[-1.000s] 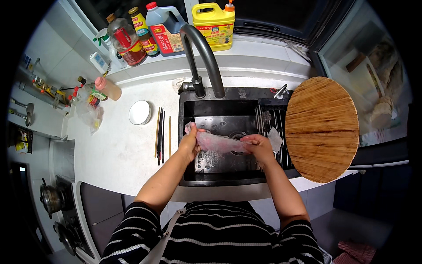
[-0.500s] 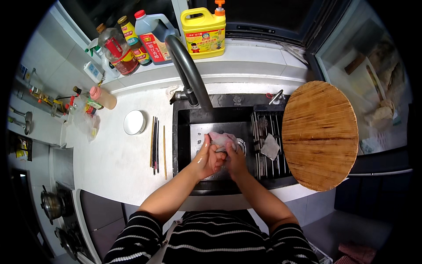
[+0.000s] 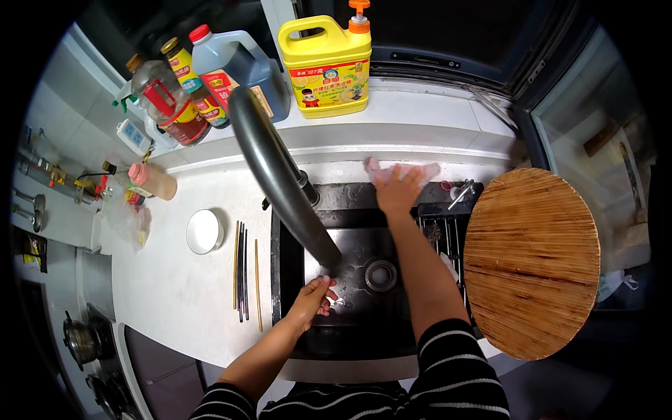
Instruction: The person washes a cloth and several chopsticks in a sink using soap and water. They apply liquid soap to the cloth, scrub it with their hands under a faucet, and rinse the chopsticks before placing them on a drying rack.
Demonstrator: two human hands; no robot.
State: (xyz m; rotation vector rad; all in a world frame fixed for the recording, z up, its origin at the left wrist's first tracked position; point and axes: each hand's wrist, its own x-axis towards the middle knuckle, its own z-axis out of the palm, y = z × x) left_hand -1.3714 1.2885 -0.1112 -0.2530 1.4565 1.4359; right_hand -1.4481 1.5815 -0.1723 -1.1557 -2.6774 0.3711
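My right hand (image 3: 397, 192) reaches over the back of the black sink (image 3: 371, 341), its fingers spread on a damp pink cloth (image 3: 425, 171). The cloth lies on the white ledge behind the sink, partly hidden under the hand. Low over the basin, my left hand (image 3: 315, 299) hangs near the tip of the dark faucet (image 3: 280, 164), with its fingers loosely bent, a little apart and holding nothing. A round drain (image 3: 381, 276) shows in the wet basin floor to the right of that hand.
A round wooden board (image 3: 532, 262) leans at the right, beside a drying rack (image 3: 448, 234). Left of the sink lie several chopsticks (image 3: 241, 273) and a white bowl (image 3: 204, 232). Several bottles and a yellow pump jug (image 3: 327, 73) line the sill.
My right hand has carried the cloth from the basin to the ledge behind the sink. My left hand has let go of the cloth and moved slightly left and down. The view has shifted.
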